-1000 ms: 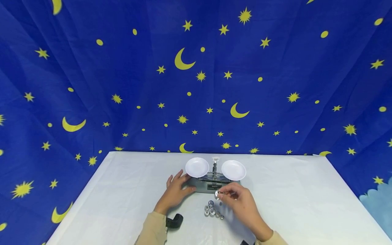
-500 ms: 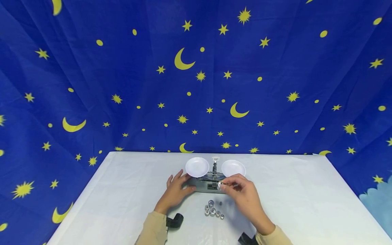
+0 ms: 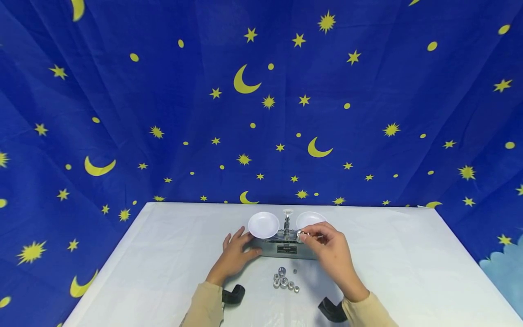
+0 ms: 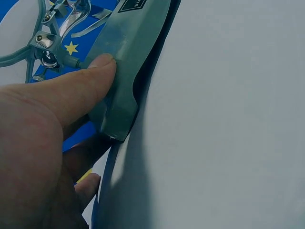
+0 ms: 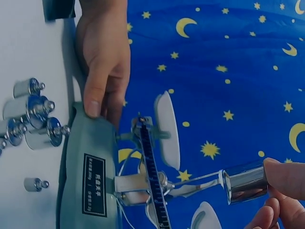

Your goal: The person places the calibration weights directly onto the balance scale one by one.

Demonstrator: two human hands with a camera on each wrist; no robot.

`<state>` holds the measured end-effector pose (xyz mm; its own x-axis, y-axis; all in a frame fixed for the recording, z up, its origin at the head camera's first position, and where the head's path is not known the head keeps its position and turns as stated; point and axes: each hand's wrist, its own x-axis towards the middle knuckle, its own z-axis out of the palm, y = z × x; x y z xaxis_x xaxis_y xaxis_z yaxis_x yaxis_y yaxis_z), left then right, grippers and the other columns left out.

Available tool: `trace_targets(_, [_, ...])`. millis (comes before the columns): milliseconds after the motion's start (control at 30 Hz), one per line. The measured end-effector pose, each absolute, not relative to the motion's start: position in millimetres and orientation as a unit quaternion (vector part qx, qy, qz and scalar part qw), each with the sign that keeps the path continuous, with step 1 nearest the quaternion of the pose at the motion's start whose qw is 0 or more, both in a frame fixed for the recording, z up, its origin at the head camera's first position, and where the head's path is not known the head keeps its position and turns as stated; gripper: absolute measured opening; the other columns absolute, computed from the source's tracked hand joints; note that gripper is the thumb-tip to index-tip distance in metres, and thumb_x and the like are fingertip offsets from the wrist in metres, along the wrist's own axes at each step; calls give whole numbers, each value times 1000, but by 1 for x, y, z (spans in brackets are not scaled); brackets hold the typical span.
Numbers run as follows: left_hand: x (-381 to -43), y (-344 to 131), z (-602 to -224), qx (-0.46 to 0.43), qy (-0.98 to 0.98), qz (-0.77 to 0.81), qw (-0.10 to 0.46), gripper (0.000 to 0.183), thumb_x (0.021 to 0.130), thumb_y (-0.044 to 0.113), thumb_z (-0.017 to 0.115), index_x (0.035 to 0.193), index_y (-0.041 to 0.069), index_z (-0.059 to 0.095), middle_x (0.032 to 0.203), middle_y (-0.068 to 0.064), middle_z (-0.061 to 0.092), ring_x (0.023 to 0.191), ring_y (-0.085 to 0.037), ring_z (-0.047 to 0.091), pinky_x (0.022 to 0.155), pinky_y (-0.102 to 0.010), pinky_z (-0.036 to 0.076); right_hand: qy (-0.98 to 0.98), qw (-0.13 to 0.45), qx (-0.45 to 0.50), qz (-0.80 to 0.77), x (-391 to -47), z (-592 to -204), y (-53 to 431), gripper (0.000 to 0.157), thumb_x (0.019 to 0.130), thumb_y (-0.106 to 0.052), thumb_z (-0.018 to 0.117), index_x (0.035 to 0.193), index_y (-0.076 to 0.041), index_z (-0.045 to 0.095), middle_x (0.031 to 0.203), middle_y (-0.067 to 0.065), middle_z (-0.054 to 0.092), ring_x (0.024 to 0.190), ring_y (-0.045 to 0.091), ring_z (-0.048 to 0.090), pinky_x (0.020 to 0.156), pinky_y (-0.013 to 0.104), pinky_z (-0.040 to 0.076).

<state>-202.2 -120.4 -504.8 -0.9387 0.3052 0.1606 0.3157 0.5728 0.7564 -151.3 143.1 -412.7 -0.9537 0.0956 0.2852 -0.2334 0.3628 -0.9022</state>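
Right hand pinches metal weight; left hand grips balance

right pan partly hidden, sleeves cropped

"How is the balance set?"

"Its grey-green base is stood on the table and held at its left end by the left hand; two white pans are carried above."

"And the weight?"

"Shiny, cylindrical, it is pinched by the right hand, raised near the right pan."
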Motion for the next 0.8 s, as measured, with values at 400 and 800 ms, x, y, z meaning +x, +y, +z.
trace_targets(400, [-202,-120,-504,-176,-888,-425,9,58,91,34,73,139,5,59,144,-13,56,147,-44,27,116,-67,-3,-807,142,10,573,-162,-408,147,6,87,-8,78,93,-8,77,91,5,63,80,21,57,68,25,49])
trace_targets(800, [-203,-120,-506,-173,-888,-425,7,58,91,33,73,138,3,59,144,-15,56,147,-43,27,116,-66,-2,-802,184,14,568,-172,-407,147,7,86,-4,78,93,-5,78,93,7,67,76,15,56,62,20,48])
